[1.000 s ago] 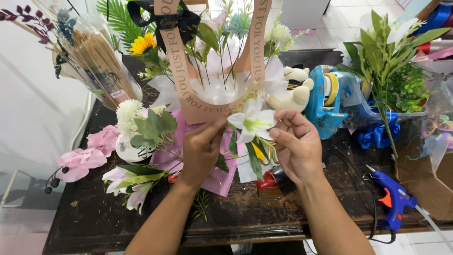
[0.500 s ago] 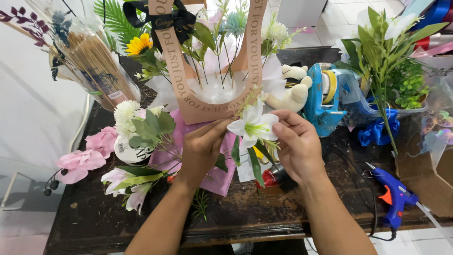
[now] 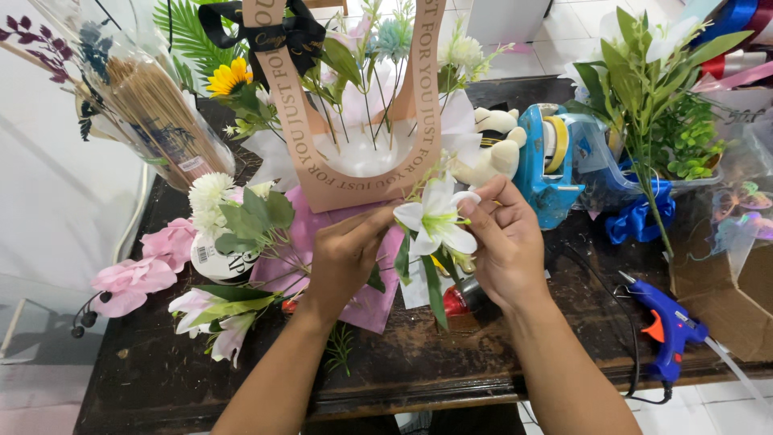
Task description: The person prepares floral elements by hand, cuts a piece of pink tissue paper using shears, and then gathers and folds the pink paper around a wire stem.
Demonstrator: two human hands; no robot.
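both hands at centre of dark table (image 3: 483, 354), working on white lily (image 3: 435, 219); left hand (image 3: 346, 258) curled around lily stem just below bloom, fingers pointing right; right hand (image 3: 503, 242) pinching petal edge from right side, fingertips touching flower; lily held upright, just near side of tan flower box (image 3: 354, 113) filled with stems; pink paper (image 3: 378, 282) under hands; pink flowers (image 3: 133, 266) at left; blue tape holder (image 3: 543, 165) right of box; blue glue gun (image 3: 668, 334) near right edge
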